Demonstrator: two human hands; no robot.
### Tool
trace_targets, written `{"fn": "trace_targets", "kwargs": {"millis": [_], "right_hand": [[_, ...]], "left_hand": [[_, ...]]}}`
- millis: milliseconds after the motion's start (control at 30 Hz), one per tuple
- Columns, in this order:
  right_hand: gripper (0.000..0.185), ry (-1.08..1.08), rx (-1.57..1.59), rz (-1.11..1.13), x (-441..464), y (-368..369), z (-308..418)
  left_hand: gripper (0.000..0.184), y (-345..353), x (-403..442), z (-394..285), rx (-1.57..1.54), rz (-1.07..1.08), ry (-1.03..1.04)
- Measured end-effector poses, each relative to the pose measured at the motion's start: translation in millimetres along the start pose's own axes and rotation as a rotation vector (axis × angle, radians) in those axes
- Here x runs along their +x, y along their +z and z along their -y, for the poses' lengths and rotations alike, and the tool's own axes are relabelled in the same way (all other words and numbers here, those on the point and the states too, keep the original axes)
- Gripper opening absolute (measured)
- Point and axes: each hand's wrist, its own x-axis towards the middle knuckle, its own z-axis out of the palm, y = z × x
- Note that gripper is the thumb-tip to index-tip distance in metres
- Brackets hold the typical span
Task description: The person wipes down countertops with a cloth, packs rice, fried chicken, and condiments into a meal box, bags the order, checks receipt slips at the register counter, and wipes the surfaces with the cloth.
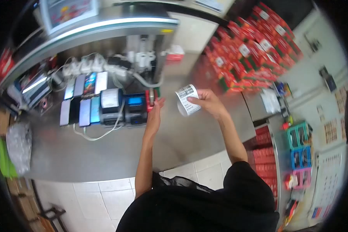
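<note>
Printed slip (pixel 188 101) in R hand (pixel 207 101), held above the steel counter (pixel 181 145).
R thumb & fingers pinch slip's edge, print facing up; L hand (pixel 155 112) is right by a red item (pixel 149 102), can't tell from here if its fingers grip or just touch. Next to that, a blk device w/ blue screen (pixel 135 103), then another w/ white paper on top (pixel 111 101), then phones (pixel 85 110) in 2 rows; red boxes (pixel 255 50) piled on the far R side.
</note>
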Motion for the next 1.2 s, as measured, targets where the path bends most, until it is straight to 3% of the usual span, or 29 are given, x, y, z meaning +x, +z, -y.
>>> {"fn": "trace_targets", "kwargs": {"millis": [33,67,200,367,533,633,867,1200], "right_hand": [[0.016,-0.03,0.034,-0.036,-17.7,-9.7,0.8],[0.017,-0.065,0.067,-0.074,-34.4,-19.0,0.9],[0.019,-0.11,0.133,-0.315,-121.3,-73.0,0.5],[0.026,-0.145,0.205,-0.547,-300.8,-160.2,-16.2],[0.029,-0.099,0.208,-0.743,-501.9,-228.6,-68.1],[0.028,-0.077,0.256,-0.946,-604.9,-252.6,-87.3],[0.031,-0.179,0.327,-1.435,-761.7,-297.3,-159.2],[0.031,-0.112,0.423,-1.649,-940.7,-446.5,-228.6]], "left_hand": [[0.054,30.1,-3.7,-24.8,-0.255,0.06,0.048],[0.055,56.7,-5.8,-47.3,-0.285,0.224,0.102],[0.047,182.0,-20.7,-110.9,-0.413,0.566,-0.066],[0.049,363.6,-63.3,-124.5,-0.781,0.826,-0.182],[0.05,559.0,-170.5,-145.0,-0.951,1.021,-0.31],[0.049,672.2,-242.1,-129.7,-1.149,1.271,-0.435],[0.044,854.1,-390.7,-97.9,-1.008,1.474,-0.763],[0.042,1097.1,-511.8,-36.0,-1.0,1.677,-0.939]]}}
